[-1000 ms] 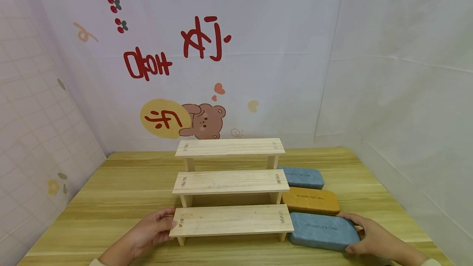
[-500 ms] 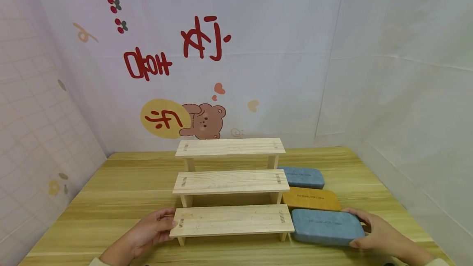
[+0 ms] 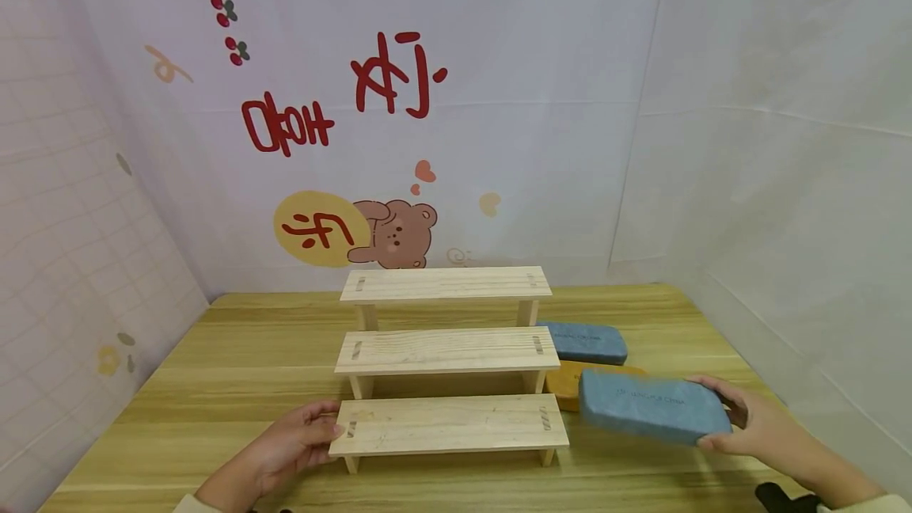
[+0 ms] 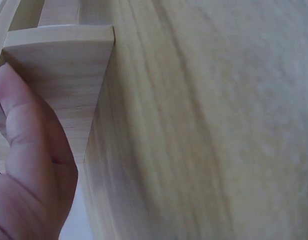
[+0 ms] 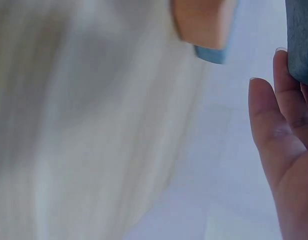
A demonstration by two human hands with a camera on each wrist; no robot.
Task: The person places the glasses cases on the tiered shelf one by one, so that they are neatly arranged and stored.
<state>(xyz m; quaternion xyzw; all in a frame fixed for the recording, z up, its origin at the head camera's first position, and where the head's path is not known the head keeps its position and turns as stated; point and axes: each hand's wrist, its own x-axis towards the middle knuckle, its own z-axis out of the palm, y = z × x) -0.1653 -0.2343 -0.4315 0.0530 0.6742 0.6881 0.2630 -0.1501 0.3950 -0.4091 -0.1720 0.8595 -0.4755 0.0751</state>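
My right hand (image 3: 757, 427) grips the right end of a blue glasses case (image 3: 644, 406) with dark lettering, thumb at its near side. The case is raised over the table, slightly tilted, and overlaps a mustard-yellow glasses case (image 3: 563, 386) in the head view. The right wrist view shows my right fingers (image 5: 266, 107) beside the lifted case (image 5: 301, 40). At the left end of a three-step wooden display stand (image 3: 449, 351), my left hand (image 3: 302, 446) holds the lowest board, thumb on its top. The left wrist view catches that hand (image 4: 31, 150) against the board's end (image 4: 64, 37).
A second blue glasses case (image 3: 590, 343) lies on the wood-grain table (image 3: 271, 355) behind the yellow one, right of the stand. White printed cloth (image 3: 541, 141) hangs behind and at both sides. Something black (image 3: 784, 499) shows at the right wrist.
The right hand has lifted the front blue glasses case off the table and carried it up and right, so it now covers part of the yellow case. The left hand stays on the stand.
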